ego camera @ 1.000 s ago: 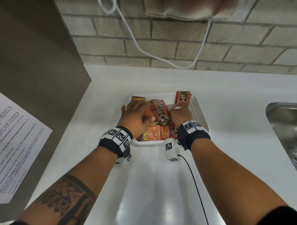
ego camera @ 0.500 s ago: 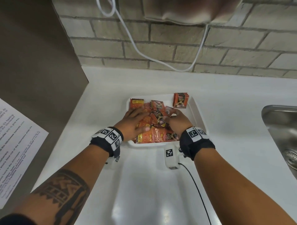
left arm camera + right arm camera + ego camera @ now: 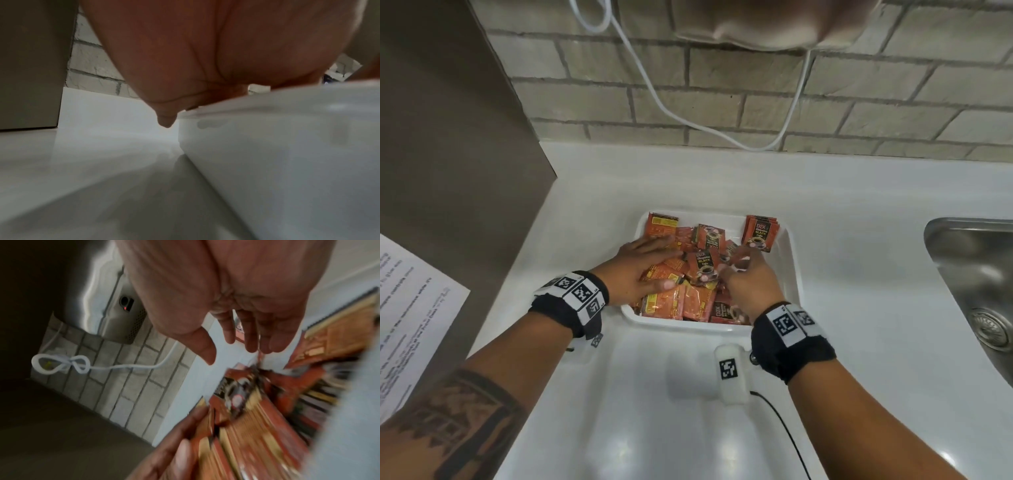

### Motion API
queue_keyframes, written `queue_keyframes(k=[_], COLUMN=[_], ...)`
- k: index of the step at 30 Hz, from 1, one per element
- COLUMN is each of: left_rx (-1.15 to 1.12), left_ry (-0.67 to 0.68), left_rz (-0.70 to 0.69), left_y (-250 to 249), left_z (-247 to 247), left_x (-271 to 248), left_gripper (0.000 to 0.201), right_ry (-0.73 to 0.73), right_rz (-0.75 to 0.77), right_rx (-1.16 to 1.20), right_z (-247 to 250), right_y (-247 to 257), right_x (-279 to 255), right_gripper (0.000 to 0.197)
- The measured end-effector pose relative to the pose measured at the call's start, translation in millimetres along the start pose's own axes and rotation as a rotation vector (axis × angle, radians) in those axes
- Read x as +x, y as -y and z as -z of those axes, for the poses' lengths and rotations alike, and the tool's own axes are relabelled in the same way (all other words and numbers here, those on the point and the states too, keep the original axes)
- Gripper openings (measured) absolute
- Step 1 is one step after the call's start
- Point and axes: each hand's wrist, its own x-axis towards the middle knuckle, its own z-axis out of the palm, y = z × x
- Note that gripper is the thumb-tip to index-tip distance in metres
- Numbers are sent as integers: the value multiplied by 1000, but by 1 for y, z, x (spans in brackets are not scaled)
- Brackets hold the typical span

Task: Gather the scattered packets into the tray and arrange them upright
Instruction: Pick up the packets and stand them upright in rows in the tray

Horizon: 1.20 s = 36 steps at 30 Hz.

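Observation:
A white tray (image 3: 793, 274) on the counter holds a heap of several orange and dark red packets (image 3: 688, 301). A few packets stand upright in its far right corner (image 3: 761, 233), and one stands at the far left (image 3: 663, 224). My left hand (image 3: 654, 265) lies flat on the left of the heap, fingers straight, thumb on a packet. My right hand (image 3: 739, 270) hovers over the middle right of the heap, fingertips at a packet's edge. In the right wrist view its fingers (image 3: 252, 344) hang straight over the packets (image 3: 257, 426) and hold nothing. The left wrist view shows only my palm and the tray wall (image 3: 287, 154).
A steel sink (image 3: 979, 291) lies to the right. A brown panel (image 3: 448, 154) bearing a printed sheet (image 3: 410, 308) closes the left side. Behind is a brick wall with a looping white cable (image 3: 722, 132) and a wall unit (image 3: 756, 24). White counter (image 3: 671, 428) stretches toward me.
My right hand drew back from the upright stack in the far right corner to the middle of the heap. The left hand stayed flat on the packets.

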Motion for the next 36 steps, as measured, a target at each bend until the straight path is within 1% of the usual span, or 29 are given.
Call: queue_keyframes(k=[3, 4, 5, 7, 8, 10, 12, 16, 17, 19, 23, 27, 29, 31, 33, 34, 35, 36], left_rx=[-13, -8, 3, 33, 49, 91, 162, 240, 245, 245, 242, 209, 172, 57, -48, -50, -30, 1], left_ry=[-97, -128, -149, -150, -136, -107, -103, -105, -105, -100, -106, -110, -109, -162, -275, -317, -315, -276], left_rz=[1, -2, -3, 27, 57, 107, 113, 61, 52, 43, 45, 62, 74, 123, 189, 203, 208, 209], left_y=[-14, -20, -25, -32, -33, -33, -30, -19, -18, -18, -19, -24, -30, -39, -51, -57, -61, -64], left_z=[5, 7, 8, 7, 5, -1, -9, -19, -20, -22, -26, -32, -32, -24, -13, -7, -4, -3], left_x=[-2, -2, -2, 0, 2, 4, 4, -1, -4, -10, -25, -44, -48, -48, -41, -35, -28, -22], left_gripper=[78, 81, 84, 89, 91, 93, 93, 94, 96, 97, 91, 92, 95, 93, 83, 78, 76, 77], right_ry=[-16, -4, 24, 94, 128, 164, 138, 103, 104, 84, 92, 102, 60, -5, -33, -36, -34, -27], right_rz=[-42, -29, -32, -81, -103, -139, -161, -206, -195, -196, -164, -137, -125, -121, -124, -126, -135, -153], right_rx=[5, -51, -129, -263, -286, -239, -193, -336, -352, -308, -282, -241, -243, -235, -210, -209, -215, -219], right_z=[23, 32, 38, 43, 40, 32, 22, 5, 0, -8, -19, -22, -20, -15, -10, -8, -6, -5], right_y=[13, 17, 19, 22, 21, 18, 15, 8, 3, -6, -17, -25, -25, -22, -15, -11, -7, -3], right_x=[6, 8, 12, 19, 23, 32, 43, 56, 57, 55, 33, 14, 11, 12, 15, 19, 23, 27], right_gripper=[24, 18, 17, 25, 30, 35, 38, 55, 57, 67, 59, 65, 65, 61, 63, 62, 59, 54])
